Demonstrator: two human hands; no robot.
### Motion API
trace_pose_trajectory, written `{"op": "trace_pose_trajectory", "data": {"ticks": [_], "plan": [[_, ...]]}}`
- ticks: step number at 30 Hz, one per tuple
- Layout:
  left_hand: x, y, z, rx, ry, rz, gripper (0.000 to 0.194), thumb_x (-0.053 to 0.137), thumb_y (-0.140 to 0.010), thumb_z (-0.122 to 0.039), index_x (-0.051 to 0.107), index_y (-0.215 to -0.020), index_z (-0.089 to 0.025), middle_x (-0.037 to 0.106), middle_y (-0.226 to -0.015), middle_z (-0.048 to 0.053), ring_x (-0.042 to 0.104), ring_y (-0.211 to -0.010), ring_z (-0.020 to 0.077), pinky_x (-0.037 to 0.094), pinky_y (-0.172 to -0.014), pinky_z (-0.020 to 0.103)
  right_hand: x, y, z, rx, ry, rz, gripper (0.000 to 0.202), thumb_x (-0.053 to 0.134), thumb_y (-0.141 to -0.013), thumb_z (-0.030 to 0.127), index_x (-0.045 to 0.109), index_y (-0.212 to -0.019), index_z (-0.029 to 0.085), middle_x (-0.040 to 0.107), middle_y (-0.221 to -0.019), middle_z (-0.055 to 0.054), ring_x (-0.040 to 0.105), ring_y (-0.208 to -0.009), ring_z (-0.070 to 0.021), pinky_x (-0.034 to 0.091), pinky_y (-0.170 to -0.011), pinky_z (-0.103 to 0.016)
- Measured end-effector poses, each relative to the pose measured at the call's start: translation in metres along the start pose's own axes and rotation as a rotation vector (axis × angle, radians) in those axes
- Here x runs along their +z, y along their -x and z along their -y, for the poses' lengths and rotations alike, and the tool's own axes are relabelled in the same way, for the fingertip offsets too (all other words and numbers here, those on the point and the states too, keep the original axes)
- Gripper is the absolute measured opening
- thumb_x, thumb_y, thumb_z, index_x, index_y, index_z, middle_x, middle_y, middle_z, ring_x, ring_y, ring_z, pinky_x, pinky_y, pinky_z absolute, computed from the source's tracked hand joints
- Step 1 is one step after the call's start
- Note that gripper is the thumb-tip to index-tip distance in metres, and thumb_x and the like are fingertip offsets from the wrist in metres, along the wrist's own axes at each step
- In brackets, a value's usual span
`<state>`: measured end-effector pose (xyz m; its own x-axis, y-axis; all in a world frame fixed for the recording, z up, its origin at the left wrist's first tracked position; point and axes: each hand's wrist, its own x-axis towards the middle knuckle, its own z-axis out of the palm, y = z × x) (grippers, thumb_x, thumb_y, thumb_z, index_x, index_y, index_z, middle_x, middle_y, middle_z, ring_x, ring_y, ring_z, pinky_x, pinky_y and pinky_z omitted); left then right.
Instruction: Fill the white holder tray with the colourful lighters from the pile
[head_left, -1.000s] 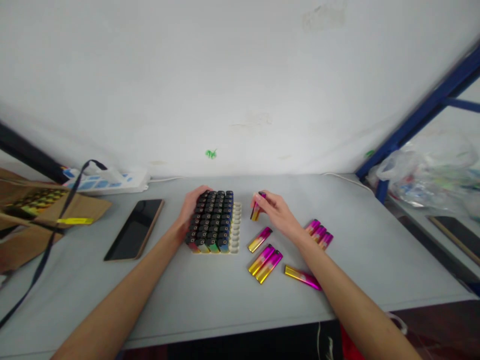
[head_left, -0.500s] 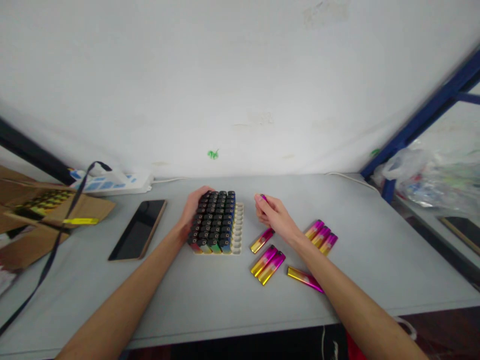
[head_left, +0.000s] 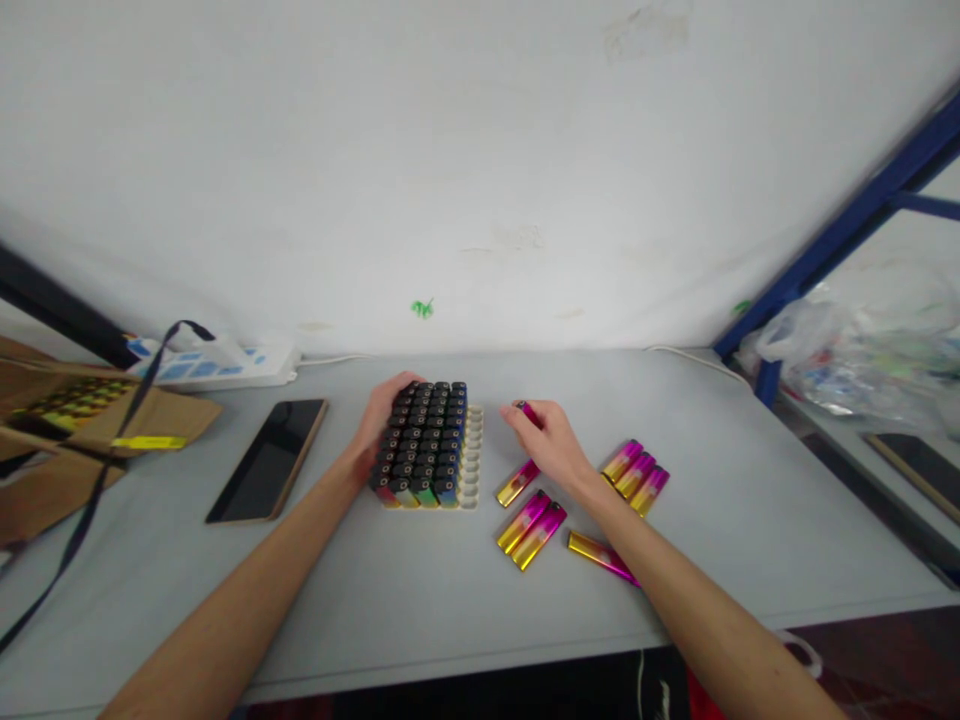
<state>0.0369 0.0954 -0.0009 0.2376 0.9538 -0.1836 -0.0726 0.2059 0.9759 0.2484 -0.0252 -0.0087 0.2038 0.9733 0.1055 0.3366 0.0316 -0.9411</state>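
Several black-topped lighters (head_left: pixel 424 440) stand upright in rows in a white tray (head_left: pixel 471 460), whose right-hand column of slots shows bare. My left hand (head_left: pixel 381 415) is wrapped round the left side of the lighter block. To the right of the tray, my right hand (head_left: pixel 544 432) pinches a purple lighter (head_left: pixel 526 410), its top showing above the fingers. Below that hand lie a single purple-and-gold lighter (head_left: pixel 517 483) and a pair of them (head_left: pixel 531 530). More purple-and-gold lighters (head_left: pixel 636 475) lie to the right, beyond the wrist, and another (head_left: pixel 600 556) lies partly under my right forearm.
A phone (head_left: pixel 268 460) lies left of the tray. Farther left are an open cardboard box (head_left: pixel 176 408) holding lighters, a yellow lighter (head_left: pixel 150 442) on its flap, a dark strap and a power strip (head_left: pixel 225 368). Plastic bags (head_left: pixel 832 350) sit behind a blue frame at right.
The lighter in my right hand now shows more upright, and the hand has turned slightly. My left hand stays at the block. The whole view has shifted a little.
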Motion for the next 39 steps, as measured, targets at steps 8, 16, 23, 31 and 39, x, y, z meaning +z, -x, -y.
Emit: {"op": "trace_pose_trajectory", "data": {"ticks": [8, 16, 23, 31, 39], "plan": [[-0.003, -0.001, 0.001, 0.043, -0.068, 0.021, 0.025, 0.069, -0.071, -0.047, 0.064, -0.071, -0.022, 0.061, -0.063, -0.004, 0.056, -0.063, 0.0177, 0.048, -0.068, 0.030, 0.001, -0.002, -0.006, -0.005, 0.001, 0.008, 0.044, 0.051, -0.091, 0.052, 0.037, -0.059, 0.025, 0.033, -0.055, 0.005, 0.032, -0.055, -0.0120, 0.023, -0.055, -0.029], [-0.003, -0.006, 0.004, 0.088, -0.095, 0.016, 0.027, 0.069, -0.067, -0.048, 0.066, -0.068, -0.022, 0.064, -0.063, -0.002, 0.056, -0.066, 0.0189, 0.047, -0.069, 0.031, -0.005, -0.009, -0.010, -0.111, 0.116, -0.030, 0.053, 0.051, -0.100, 0.066, 0.046, -0.069, 0.024, 0.044, -0.062, 0.005, 0.042, -0.061, -0.0140, 0.034, -0.060, -0.029], [-0.006, -0.007, 0.007, 0.120, -0.094, 0.036, 0.027, 0.070, -0.070, -0.049, 0.063, -0.066, -0.023, 0.062, -0.062, -0.003, 0.055, -0.065, 0.0184, 0.046, -0.068, 0.031, -0.009, -0.038, -0.018, -0.247, 0.151, 0.136, 0.048, 0.049, -0.103, 0.064, 0.070, -0.100, 0.021, 0.072, -0.093, -0.006, 0.067, -0.088, -0.0217, 0.053, -0.081, -0.034], [-0.007, -0.011, 0.010, 0.153, -0.084, 0.052, 0.031, 0.071, -0.069, -0.053, 0.063, -0.066, -0.023, 0.063, -0.064, -0.002, 0.056, -0.070, 0.0203, 0.046, -0.071, 0.031, 0.008, -0.076, -0.022, -0.243, 0.126, 0.126, 0.049, 0.063, -0.097, 0.063, 0.081, -0.107, 0.018, 0.080, -0.097, -0.007, 0.072, -0.088, -0.0236, 0.055, -0.088, -0.037], [-0.007, -0.012, 0.015, 0.160, -0.068, 0.047, 0.032, 0.069, -0.071, -0.054, 0.062, -0.067, -0.023, 0.061, -0.065, -0.003, 0.056, -0.071, 0.0199, 0.046, -0.074, 0.031, 0.002, -0.076, -0.034, -0.209, 0.001, 0.279, 0.044, 0.073, -0.090, 0.058, 0.082, -0.100, 0.016, 0.082, -0.095, -0.008, 0.074, -0.085, -0.0231, 0.058, -0.084, -0.036]]}}
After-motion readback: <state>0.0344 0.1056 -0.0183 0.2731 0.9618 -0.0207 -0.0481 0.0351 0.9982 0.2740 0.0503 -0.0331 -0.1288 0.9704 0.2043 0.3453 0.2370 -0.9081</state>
